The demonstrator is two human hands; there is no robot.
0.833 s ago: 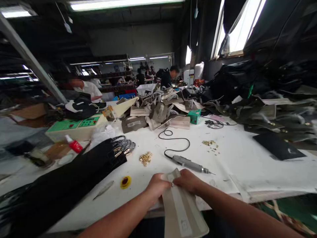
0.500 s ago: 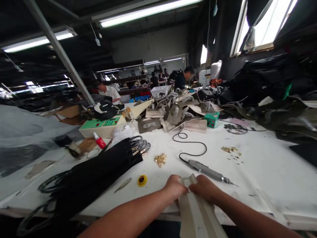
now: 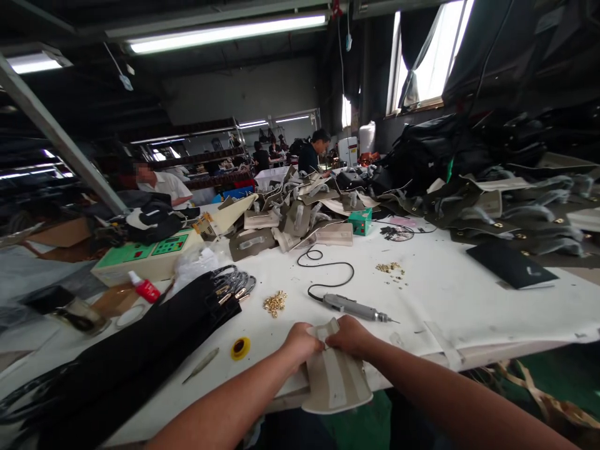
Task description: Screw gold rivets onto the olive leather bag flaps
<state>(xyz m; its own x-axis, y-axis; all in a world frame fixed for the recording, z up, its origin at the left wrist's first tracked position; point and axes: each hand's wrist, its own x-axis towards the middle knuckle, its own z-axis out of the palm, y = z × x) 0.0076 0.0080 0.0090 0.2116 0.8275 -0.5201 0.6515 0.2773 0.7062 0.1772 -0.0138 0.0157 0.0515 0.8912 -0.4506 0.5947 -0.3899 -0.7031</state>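
Observation:
A beige panel [image 3: 336, 380] with paler strips hangs over the table's front edge. My left hand [image 3: 301, 344] is closed on its upper left side, and my right hand [image 3: 349, 336] grips the upper right side, the two hands almost touching. Just beyond them lies a grey electric screwdriver [image 3: 356, 307], its black cable curling away. Small gold metal pieces [image 3: 275, 304] form a pile left of the screwdriver. A yellow ring-shaped item [image 3: 240, 348] and a pointed tool [image 3: 201, 365] rest left of my left hand.
Black bag pieces [image 3: 140, 337] cover the table's left side. Behind are a green-topped machine [image 3: 145, 253], piled panels [image 3: 300, 215] and a green box [image 3: 360, 222]. More gold pieces [image 3: 389, 267] and a black folder [image 3: 510, 264] lie right. Two people [image 3: 165, 185] [image 3: 313, 153] work farther back.
The view has swung right, so the scene sits farther left and more of the right side shows. Both hands keep hold of the beige panel, whose rounded lower end now shows.

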